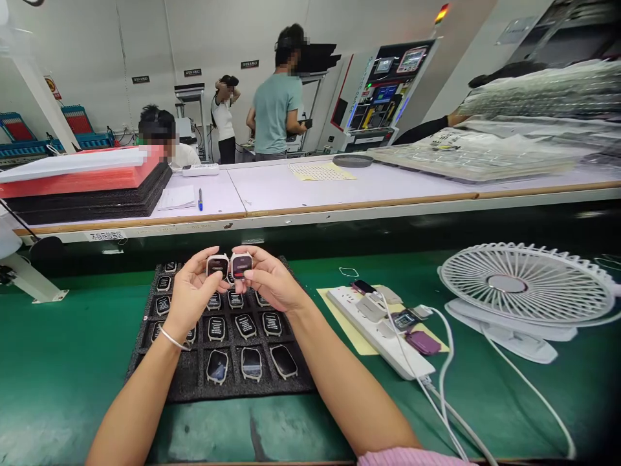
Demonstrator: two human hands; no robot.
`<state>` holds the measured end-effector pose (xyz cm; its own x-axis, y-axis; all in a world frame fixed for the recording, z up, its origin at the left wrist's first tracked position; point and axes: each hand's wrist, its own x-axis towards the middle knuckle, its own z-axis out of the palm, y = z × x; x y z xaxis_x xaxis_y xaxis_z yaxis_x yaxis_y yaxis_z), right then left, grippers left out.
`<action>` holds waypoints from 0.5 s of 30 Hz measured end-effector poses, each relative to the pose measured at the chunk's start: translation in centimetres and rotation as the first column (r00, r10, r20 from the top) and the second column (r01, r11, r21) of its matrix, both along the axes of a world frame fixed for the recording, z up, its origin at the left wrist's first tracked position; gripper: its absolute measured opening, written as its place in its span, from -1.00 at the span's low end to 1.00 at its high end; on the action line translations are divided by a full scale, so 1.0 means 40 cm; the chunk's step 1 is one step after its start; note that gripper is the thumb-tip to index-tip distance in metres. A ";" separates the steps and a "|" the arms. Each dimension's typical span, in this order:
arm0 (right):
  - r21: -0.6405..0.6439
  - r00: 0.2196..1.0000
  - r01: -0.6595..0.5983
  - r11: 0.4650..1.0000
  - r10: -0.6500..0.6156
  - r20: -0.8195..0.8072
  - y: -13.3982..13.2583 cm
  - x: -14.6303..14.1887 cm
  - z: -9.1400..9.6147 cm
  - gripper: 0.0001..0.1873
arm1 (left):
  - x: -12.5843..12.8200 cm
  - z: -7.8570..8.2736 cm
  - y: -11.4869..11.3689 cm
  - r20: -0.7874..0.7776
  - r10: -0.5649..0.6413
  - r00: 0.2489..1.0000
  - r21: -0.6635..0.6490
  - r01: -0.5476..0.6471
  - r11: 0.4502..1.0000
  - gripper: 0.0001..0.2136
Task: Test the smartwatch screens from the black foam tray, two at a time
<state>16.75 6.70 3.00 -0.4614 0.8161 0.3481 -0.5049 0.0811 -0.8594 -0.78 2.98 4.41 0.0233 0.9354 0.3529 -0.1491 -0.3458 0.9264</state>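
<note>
- Left hand (191,291): 1, fingers curled closed on one square smartwatch case (217,265), held up over the tray; a silver bangle (173,338) on the wrist.
- Right hand (272,278): 1, fingers curled closed on a second smartwatch case (241,265), just beside the first. From here I can read no writing on either.
- Black foam tray (145,349): 1, lying on the green counter (63,362) under the hands. I count about 14 watch cases in its slots; the hands hide the rest. Their small print is too tiny for me to read.
- White power strip (378,330): 1, on a yellow sheet (339,317) right of the tray, with plugs and white cables.
- Purple pouch (423,343): 1, at the strip's edge.
- White desk fan (514,285): 1, well to the right.
- Far counter: 1 label (105,235) reading 不良品放置区; 1 blue pen (200,199); 1 stack of black foam trays (87,188).
- Co-workers: 3 in the background, 1 seated (158,133), 2 standing (276,97), (224,120); a fourth person's dark sleeve (431,126) reaches in at right.
</note>
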 end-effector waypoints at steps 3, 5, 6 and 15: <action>-0.006 1.000 0.025 1.000 -0.025 0.016 0.003 -0.003 -0.003 -0.63 | 0.001 0.000 -0.001 -0.017 0.007 1.000 -0.012 -0.007 1.000 -0.59; -0.001 0.998 0.047 0.999 -0.047 0.031 0.004 -0.004 -0.005 -0.66 | 0.002 -0.001 -0.001 -0.023 0.012 1.000 -0.019 -0.013 1.000 -0.61; 0.005 0.998 0.054 0.999 -0.055 0.034 0.004 -0.005 -0.005 -0.67 | 0.003 -0.001 -0.001 -0.023 0.011 1.000 -0.019 -0.011 1.000 -0.61; 0.047 0.998 0.047 0.998 -0.049 0.041 0.001 0.003 -0.001 -0.60 | 0.003 -0.001 0.001 -0.012 -0.019 1.000 0.012 0.019 1.000 -0.61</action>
<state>16.86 6.76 2.97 -0.4371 0.8213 0.3667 -0.4627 0.1444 -0.8747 -0.67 3.04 4.38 0.0450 0.9305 0.3636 -0.1445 -0.3541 0.9240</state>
